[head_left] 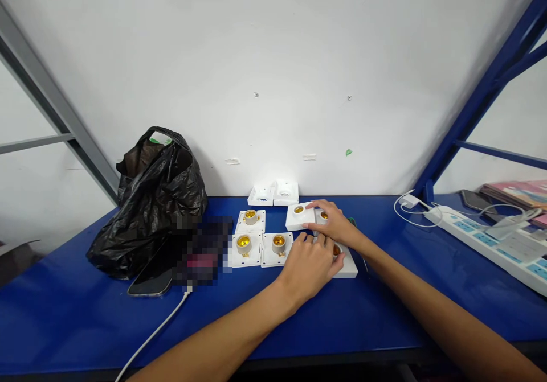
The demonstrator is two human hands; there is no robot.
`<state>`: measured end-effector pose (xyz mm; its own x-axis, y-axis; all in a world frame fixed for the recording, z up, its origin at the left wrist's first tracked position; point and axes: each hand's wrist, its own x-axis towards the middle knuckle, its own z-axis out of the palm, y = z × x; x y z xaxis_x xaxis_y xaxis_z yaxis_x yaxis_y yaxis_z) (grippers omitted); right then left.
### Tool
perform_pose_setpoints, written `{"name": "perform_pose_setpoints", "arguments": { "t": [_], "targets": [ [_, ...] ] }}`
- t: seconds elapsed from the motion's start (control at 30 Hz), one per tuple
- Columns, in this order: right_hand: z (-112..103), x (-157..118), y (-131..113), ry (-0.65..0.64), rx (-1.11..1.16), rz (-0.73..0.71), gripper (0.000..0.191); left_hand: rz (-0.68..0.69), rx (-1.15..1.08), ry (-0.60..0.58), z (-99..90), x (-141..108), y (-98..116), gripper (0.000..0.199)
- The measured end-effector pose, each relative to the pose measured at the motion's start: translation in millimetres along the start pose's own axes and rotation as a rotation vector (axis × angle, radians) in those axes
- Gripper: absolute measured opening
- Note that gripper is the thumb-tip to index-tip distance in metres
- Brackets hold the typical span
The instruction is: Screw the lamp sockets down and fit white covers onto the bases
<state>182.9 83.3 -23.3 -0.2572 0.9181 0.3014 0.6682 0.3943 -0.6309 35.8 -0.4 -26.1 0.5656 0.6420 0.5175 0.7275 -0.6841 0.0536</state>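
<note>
My left hand [308, 262] is over a white square lamp holder [348, 265] at the near right of the group, fingers curled and thumb along it; the hand covers much of it. My right hand [333, 222] reaches past it and pinches another white covered lamp holder [294, 218] by its right side, thumb and index finger on opposite edges. Beneath the right hand another socket [323, 215] partly shows. To the left lie open white bases with brass-coloured sockets: one at the back [250, 218], one in front [243, 245] and one beside my left hand [278, 242].
Two white square covers [273, 193] lie against the wall. A black plastic bag [154, 200], a phone [151, 276] and a white cable [154, 331] occupy the left. On the right is a white power strip [491, 245] with cables, beside a blue metal post [470, 103].
</note>
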Motion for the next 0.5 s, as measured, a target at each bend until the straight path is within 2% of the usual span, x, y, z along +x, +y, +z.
{"name": "perform_pose_setpoints", "arguments": {
  "t": [0.17,0.3,0.5],
  "targets": [
    [3,-4,0,-0.038,-0.010,-0.080,0.036,0.078,0.115,0.050,-2.1,0,-4,0.023],
    [1,-5,1,-0.044,0.004,-0.115,0.035,0.079,0.154,0.065,2.3,3,-3,0.022],
    [-14,-5,7,-0.024,-0.001,-0.048,0.035,0.064,0.147,0.051,8.8,10,-3,0.021]
  ]
}}
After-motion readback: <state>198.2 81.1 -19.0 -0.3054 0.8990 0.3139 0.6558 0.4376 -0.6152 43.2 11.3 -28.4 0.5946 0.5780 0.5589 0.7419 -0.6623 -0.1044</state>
